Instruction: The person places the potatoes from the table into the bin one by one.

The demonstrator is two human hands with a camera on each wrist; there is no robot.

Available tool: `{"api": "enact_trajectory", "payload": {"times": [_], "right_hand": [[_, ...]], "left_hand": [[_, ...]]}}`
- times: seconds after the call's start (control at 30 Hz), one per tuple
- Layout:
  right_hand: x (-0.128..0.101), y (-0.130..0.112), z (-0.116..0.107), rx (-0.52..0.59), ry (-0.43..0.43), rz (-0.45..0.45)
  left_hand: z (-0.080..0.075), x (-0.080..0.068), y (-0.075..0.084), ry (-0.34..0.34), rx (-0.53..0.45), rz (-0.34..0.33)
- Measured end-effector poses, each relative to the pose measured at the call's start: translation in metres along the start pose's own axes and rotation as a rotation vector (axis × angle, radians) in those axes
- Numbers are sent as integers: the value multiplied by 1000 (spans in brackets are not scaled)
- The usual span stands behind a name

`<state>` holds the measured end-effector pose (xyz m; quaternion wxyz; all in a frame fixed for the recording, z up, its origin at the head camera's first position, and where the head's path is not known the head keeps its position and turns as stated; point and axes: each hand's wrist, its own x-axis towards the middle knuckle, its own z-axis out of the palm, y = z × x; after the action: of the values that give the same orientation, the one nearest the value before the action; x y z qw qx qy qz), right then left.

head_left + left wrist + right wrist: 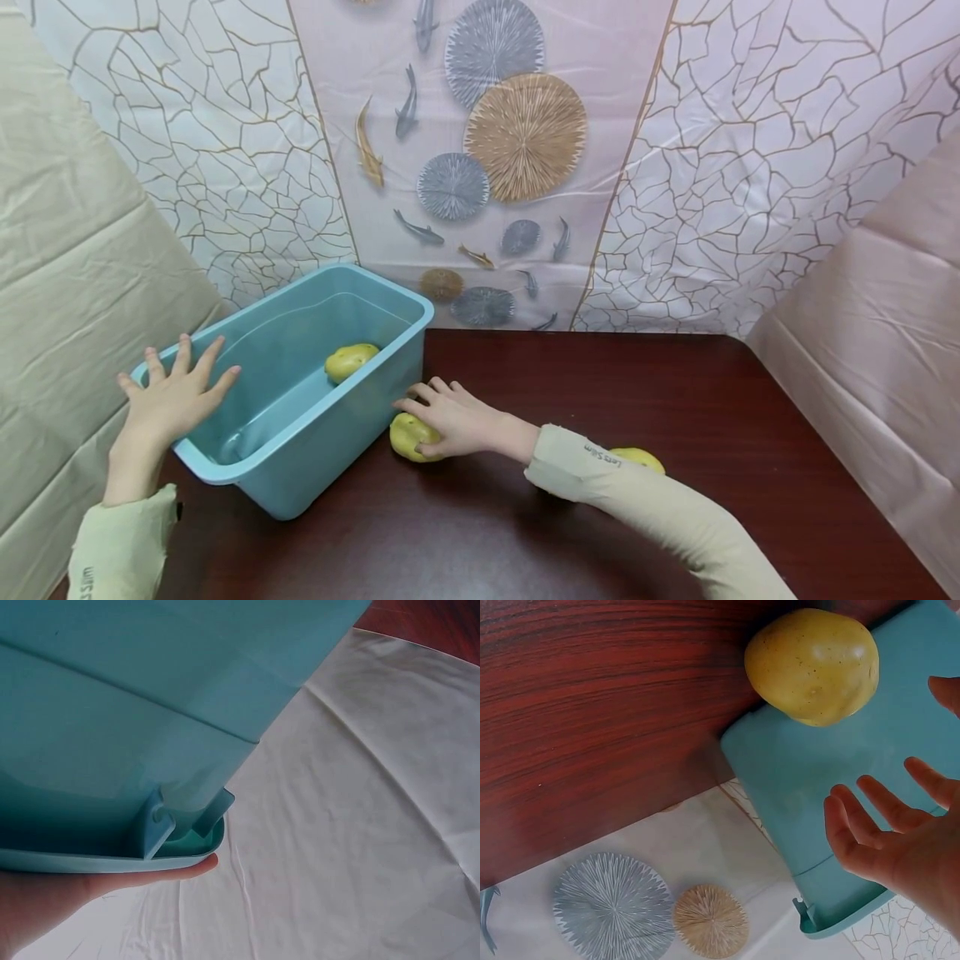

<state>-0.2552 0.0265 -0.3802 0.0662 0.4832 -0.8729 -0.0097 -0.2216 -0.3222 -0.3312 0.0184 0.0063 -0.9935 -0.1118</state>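
A blue plastic bin stands on the left of the table, with one yellow potato lying inside it. My left hand rests on the bin's near left rim, fingers spread. Beside the bin's right wall, on the table, sits a second potato. Over that potato is my right hand; the right wrist view shows its fingers relaxed and apart from the potato. Behind my right sleeve a third potato is partly hidden.
The dark red-brown table extends to the right. Patterned cloth hangs at the back, and plain beige cloth borders the right side. More beige cloth stands close to the bin on the left.
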Motion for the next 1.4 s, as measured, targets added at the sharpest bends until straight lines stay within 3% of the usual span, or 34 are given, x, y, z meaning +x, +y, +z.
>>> {"api": "enact_trajectory", "payload": {"times": [0.8,1.4], "right_hand": [[5,0,10,30,-47,-13],[8,-7,25,-10,-88,-9]], "left_hand": [[0,0,0,20,-6,7],[2,0,-2,26,-5,4]]}}
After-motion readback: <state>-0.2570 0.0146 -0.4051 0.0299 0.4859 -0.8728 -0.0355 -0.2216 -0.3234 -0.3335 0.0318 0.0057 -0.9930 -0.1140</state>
